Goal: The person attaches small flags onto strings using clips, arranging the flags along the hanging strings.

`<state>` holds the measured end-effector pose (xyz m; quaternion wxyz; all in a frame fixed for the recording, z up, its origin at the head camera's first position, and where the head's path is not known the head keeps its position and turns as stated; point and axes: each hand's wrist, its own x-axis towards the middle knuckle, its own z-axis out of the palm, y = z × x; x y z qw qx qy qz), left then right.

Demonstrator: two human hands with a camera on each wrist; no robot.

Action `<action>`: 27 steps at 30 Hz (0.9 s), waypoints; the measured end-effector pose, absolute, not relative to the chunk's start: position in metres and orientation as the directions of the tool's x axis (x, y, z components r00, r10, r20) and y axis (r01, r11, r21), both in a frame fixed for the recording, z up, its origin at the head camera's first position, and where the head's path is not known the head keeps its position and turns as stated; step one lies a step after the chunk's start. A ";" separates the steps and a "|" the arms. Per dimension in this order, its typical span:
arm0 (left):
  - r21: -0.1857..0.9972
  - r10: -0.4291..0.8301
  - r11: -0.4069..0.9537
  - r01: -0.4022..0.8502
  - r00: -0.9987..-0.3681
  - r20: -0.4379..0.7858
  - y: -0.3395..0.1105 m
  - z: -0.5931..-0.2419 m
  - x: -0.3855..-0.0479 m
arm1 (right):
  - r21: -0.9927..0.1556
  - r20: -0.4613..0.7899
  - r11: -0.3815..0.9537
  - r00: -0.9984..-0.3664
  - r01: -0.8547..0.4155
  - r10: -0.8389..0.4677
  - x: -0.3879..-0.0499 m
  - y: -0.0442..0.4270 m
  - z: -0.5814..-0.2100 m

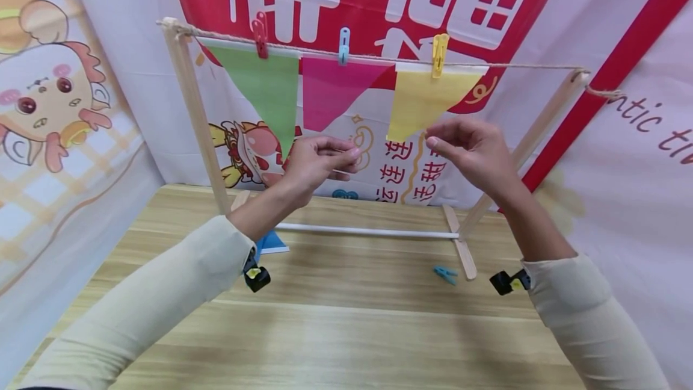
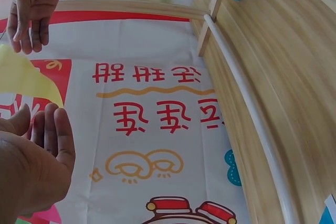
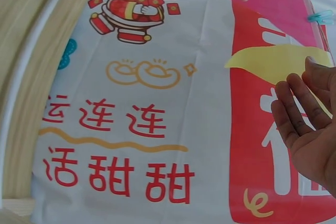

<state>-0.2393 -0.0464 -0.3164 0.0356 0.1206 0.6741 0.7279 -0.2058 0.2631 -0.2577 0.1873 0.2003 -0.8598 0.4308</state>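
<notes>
My left hand [image 1: 319,164] hovers below the pink pennant [image 1: 338,89], fingers loosely bent and holding nothing. Close to the right edge of the yellow pennant [image 1: 428,98] is my right hand [image 1: 473,152]. In the right wrist view its thumb and fingers stand apart with nothing between them; whether they touch the paper I cannot tell. A yellow clothespin [image 1: 440,55] clips the yellow pennant to the twine [image 1: 520,66]. The pink one hangs from a blue clothespin [image 1: 343,47], and a green pennant [image 1: 271,86] from a red clothespin [image 1: 260,35].
Two wooden posts [image 1: 195,113] carry the twine, joined low down by a white rod [image 1: 368,232]. On the wooden table [image 1: 346,330] lie a loose blue clothespin [image 1: 446,274] and blue pennant paper [image 1: 273,242], partly behind the left arm. A printed cloth [image 1: 368,191] hangs behind.
</notes>
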 end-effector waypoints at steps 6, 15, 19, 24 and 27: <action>0.994 0.207 -0.063 0.092 -0.973 0.103 -0.051 -0.322 -0.239 | -0.663 0.490 0.547 -0.849 -0.511 -0.199 -0.208 0.266 -0.271; 0.996 0.205 -0.041 0.081 -0.975 0.088 -0.061 -0.332 -0.240 | -0.676 0.443 0.564 -0.874 -0.473 -0.201 -0.209 0.270 -0.286; 0.998 0.202 -0.035 0.053 -0.978 0.059 -0.065 -0.337 -0.239 | -0.685 0.415 0.573 -0.887 -0.450 -0.201 -0.210 0.270 -0.291; 0.999 0.196 -0.042 0.018 -0.980 0.026 -0.069 -0.342 -0.239 | -0.683 0.394 0.591 -0.898 -0.430 -0.198 -0.210 0.273 -0.297; 0.999 0.201 -0.053 0.002 -0.979 0.012 -0.072 -0.347 -0.240 | -0.684 0.379 0.598 -0.904 -0.418 -0.197 -0.209 0.275 -0.301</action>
